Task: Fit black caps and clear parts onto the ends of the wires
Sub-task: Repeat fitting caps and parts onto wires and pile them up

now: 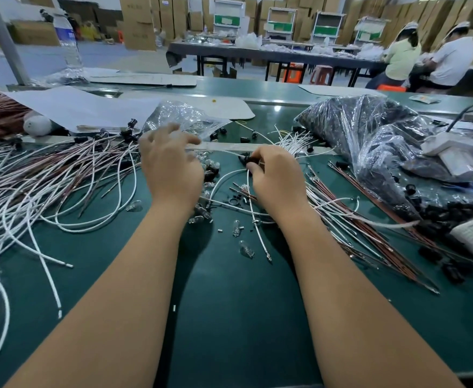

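Two hands work mid-table. At nine o'clock we see finished wires, limp and light. Our left hand hovers with fingers spread and relaxed, grasping nothing, above the clear parts, small glass-like pieces we judge fragile and slippery. Our right hand pinches a black cap on a white wire; grip beside the stiffer tip. At three o'clock lies the bag of caps.

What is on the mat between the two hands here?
Head view: between the left hand and right hand lie small clear bulbs, loose black caps and a looping white wire.
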### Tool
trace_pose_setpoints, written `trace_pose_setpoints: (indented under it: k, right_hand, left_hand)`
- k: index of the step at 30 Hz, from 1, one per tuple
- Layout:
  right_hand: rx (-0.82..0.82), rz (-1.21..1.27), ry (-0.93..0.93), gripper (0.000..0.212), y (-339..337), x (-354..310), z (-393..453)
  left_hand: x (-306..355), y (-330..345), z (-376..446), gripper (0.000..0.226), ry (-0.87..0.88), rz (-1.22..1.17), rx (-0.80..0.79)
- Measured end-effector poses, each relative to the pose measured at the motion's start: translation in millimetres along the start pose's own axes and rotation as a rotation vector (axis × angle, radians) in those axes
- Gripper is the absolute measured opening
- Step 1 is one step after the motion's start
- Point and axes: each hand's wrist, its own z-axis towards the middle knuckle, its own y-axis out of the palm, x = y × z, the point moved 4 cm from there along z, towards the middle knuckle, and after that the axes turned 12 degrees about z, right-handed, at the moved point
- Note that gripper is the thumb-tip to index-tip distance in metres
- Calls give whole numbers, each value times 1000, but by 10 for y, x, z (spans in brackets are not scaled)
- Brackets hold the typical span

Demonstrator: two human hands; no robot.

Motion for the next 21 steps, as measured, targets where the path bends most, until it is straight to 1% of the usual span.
trace_pose_setpoints:
  k: [1,3,4,5,6,7,9,10,11,12,13,15,16,17,18,19,21]
  right_hand:
    - [-18,-6,-32,10,19,-36,-10]
    - [-45,13,-89,10,42,-107,-26]
    - [-51,21,-109,11,46,-133,-32]
    - [-50,10,-123,12,44,-147,-34]
    - [-38,-23,-129,12,36,-147,-34]
    - [-10,-67,-123,11,13,-130,-31]
    - [78,-142,-70,11,-64,-51,-16]
    - [113,-163,-35,12,-100,-4,-11]
    - [130,-174,-3,12,-122,35,-10]
    - [127,-180,20,12,-125,60,-11]
    - [112,-180,26,12,-114,61,-14]
    - [75,-147,-17,13,-73,4,-20]
    - [57,-119,-57,13,-51,-44,-26]
    - [38,-98,-96,12,-31,-90,-32]
    - [20,-91,-127,11,-12,-122,-40]
    - [7,-98,-144,11,0,-137,-47]
    - [23,-125,-124,10,-14,-111,-49]
  left_hand:
    - [107,9,-28,30,128,36,-6]
    - [305,47,-92,28,345,18,-61]
    - [358,76,-123,26,409,17,-91]
    - [370,94,-130,25,434,30,-103]
    - [345,93,-117,24,416,55,-89]
    - [279,77,-81,23,360,86,-55]
    - [79,23,6,25,180,152,10]
    - [-25,0,41,26,99,202,13]
    - [-95,-10,66,27,54,265,-2]
    - [-116,-5,71,28,51,324,-25]
    - [-78,5,60,31,96,353,-43]
    - [131,34,-10,36,290,289,-68]
    - [248,55,-59,35,387,227,-84]
    - [341,73,-102,33,448,174,-95]
    - [387,89,-119,31,466,153,-99]
    - [379,97,-109,29,445,168,-93]
    - [252,89,-45,29,333,268,-69]
